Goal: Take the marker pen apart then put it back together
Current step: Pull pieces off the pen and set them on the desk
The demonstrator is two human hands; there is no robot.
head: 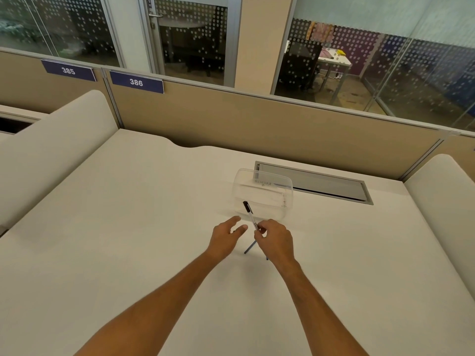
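A thin white marker pen (pixel 249 214) with a black cap at its far end points up and away from me. My right hand (pixel 275 240) pinches its lower part between thumb and fingertips, above the white desk (pixel 128 227). Just left of the pen is my left hand (pixel 226 236), fingers spread and relaxed, holding nothing. A dark thin stick-like piece (pixel 250 247) lies on the desk below the hands, partly hidden by my right hand.
A clear plastic container (pixel 262 195) stands on the desk right behind the pen. A grey cable hatch (pixel 321 183) is set into the desk behind it. Beige partition panels close the back, with padded dividers at both sides.
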